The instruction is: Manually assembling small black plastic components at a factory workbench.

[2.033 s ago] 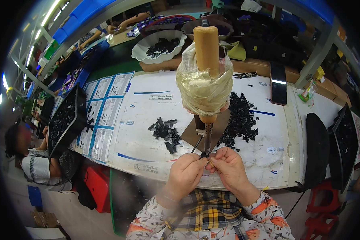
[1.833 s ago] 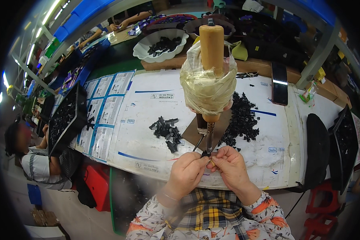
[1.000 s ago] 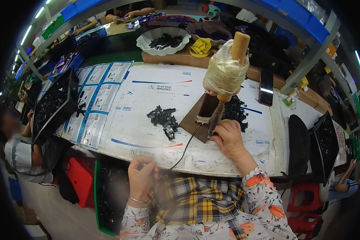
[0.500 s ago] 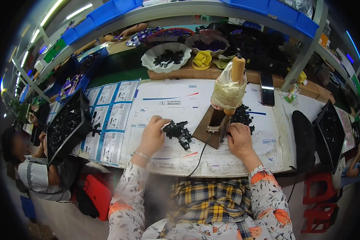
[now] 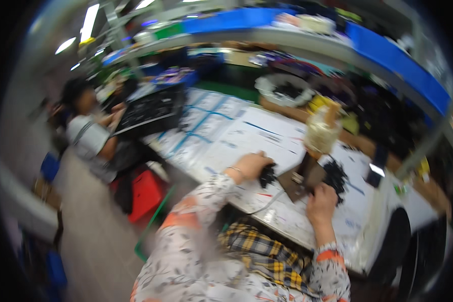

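Observation:
My left hand (image 5: 251, 166) is at a small heap of black plastic pieces (image 5: 268, 177), its fingers curled down at the heap. Blur hides what they grip. My right hand (image 5: 322, 202) has its fingers drawn together at the right edge of a brown stand (image 5: 303, 177). Whatever those fingers hold is too small to make out. On the stand rises a tool with a wooden handle (image 5: 332, 113), its middle wrapped in yellowish plastic film (image 5: 321, 135). Just beyond my right hand lies a second heap of black pieces (image 5: 337, 177).
A phone (image 5: 376, 168) lies at the right. Behind the tool are a white scalloped bowl (image 5: 268, 95) of black parts and a cardboard strip (image 5: 287, 110). Leftward, a co-worker (image 5: 93, 133) sits by a black tray (image 5: 178, 113) and a red stool (image 5: 145, 194). Blue bins (image 5: 402, 65) line the shelf.
The whole view has swung left and tilted, with blur, so the bench sits farther right. My left hand now reaches over its heap; my right hand stays beside the stand.

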Tool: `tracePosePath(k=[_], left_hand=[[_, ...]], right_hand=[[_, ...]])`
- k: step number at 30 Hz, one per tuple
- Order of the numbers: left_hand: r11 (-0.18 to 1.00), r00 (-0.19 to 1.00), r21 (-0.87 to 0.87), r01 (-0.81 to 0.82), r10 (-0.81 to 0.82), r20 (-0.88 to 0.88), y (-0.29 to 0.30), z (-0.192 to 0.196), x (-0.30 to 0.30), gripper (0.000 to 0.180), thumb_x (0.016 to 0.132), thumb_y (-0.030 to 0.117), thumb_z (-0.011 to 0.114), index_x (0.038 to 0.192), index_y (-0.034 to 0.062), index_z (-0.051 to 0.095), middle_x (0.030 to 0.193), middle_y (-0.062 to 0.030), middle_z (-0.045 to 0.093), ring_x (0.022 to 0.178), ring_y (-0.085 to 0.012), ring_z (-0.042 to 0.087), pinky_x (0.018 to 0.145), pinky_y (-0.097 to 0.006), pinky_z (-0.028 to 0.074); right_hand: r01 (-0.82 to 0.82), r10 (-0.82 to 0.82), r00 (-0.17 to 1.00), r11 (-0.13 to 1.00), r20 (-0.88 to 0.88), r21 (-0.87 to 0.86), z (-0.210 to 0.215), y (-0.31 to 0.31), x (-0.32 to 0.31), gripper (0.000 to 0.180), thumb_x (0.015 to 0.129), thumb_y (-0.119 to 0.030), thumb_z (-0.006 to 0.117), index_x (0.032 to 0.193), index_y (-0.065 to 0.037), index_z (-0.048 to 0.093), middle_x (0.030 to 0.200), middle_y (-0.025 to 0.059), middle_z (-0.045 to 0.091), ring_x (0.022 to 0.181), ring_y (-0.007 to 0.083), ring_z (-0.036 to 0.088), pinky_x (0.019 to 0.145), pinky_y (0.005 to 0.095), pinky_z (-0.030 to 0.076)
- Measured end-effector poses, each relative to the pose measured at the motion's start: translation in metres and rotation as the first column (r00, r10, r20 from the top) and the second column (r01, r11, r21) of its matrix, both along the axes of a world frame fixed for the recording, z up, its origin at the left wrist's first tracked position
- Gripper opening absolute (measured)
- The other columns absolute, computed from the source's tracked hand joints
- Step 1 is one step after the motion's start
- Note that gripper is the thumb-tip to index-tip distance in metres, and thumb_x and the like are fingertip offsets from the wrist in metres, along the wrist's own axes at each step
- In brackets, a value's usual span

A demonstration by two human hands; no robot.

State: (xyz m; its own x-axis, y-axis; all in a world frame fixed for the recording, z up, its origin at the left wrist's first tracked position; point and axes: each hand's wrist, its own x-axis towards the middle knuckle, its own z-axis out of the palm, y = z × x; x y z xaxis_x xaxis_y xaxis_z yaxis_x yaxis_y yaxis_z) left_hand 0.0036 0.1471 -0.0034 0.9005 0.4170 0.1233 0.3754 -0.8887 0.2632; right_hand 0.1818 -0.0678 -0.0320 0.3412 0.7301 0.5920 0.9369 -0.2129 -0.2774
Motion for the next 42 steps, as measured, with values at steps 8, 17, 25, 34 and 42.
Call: tracePosePath(k=[8, 17, 25, 34, 42], left_hand=[[0.972, 0.969, -0.014, -0.234, 0.232, -0.090, -0.048, 0.016, -0.017, 0.043, 0.070, 0.004, 0.056, 0.110, 0.0187, 0.056, 0.100, -0.0144, 0.052, 0.087, -0.0315, 0.057, 0.075, -0.037, 0.046], [0.982, 0.979, -0.056, -0.183, 0.187, 0.076, -0.051, 0.024, -0.026, 0.047, 0.065, -0.002, 0.056, 0.110, 0.0128, 0.054, 0.102, -0.0129, 0.050, 0.085, -0.0313, 0.057, 0.070, -0.037, 0.047], [0.998, 0.991, 0.000, 0.061, -0.060, 0.121, -0.075, -0.003, -0.026, 0.010, 0.071, 0.011, 0.055, 0.079, 0.0068, 0.059, 0.079, -0.0106, 0.055, 0.074, -0.0278, 0.057, 0.062, -0.037, 0.048], [0.995, 0.965, 0.020, 0.100, -0.102, 0.242, -0.068, -0.019, -0.036, 0.008, 0.073, 0.012, 0.053, 0.070, 0.0054, 0.054, 0.080, -0.0086, 0.050, 0.074, -0.0243, 0.054, 0.058, -0.034, 0.047], [0.992, 0.935, 0.057, 0.117, -0.129, 0.330, -0.057, -0.025, -0.048, 0.008, 0.074, 0.011, 0.051, 0.081, 0.0085, 0.053, 0.078, -0.0068, 0.044, 0.073, -0.0218, 0.052, 0.055, -0.033, 0.045]], right_hand=[[-0.098, 0.097, 0.995, 0.995, -0.036, -0.025, 0.006, -0.014, -0.006, 0.023, 0.065, -0.009, 0.061, 0.086, -0.003, 0.054, 0.099, 0.0133, 0.051, 0.096, 0.0306, 0.045, 0.080, 0.0415, 0.035], [-0.083, 0.079, 0.996, 0.991, -0.041, -0.105, 0.007, -0.009, 0.013, 0.024, 0.066, -0.009, 0.062, 0.088, -0.002, 0.055, 0.096, 0.0161, 0.050, 0.094, 0.0329, 0.045, 0.079, 0.0403, 0.037], [-0.070, 0.074, 0.997, 0.990, 0.027, -0.126, 0.000, -0.011, 0.008, 0.022, 0.069, -0.007, 0.059, 0.089, -0.001, 0.052, 0.090, 0.0165, 0.048, 0.087, 0.0340, 0.045, 0.074, 0.0419, 0.038], [-0.094, 0.134, 0.984, 0.948, 0.115, -0.305, 0.010, -0.008, 0.003, 0.019, 0.069, -0.008, 0.060, 0.084, -0.002, 0.050, 0.082, 0.0174, 0.047, 0.080, 0.0352, 0.047, 0.067, 0.0434, 0.040], [-0.104, 0.138, 0.984, 0.957, 0.111, -0.269, 0.014, -0.012, 0.010, 0.020, 0.067, -0.011, 0.062, 0.081, -0.003, 0.051, 0.081, 0.0155, 0.048, 0.076, 0.0330, 0.048, 0.062, 0.0421, 0.041]])
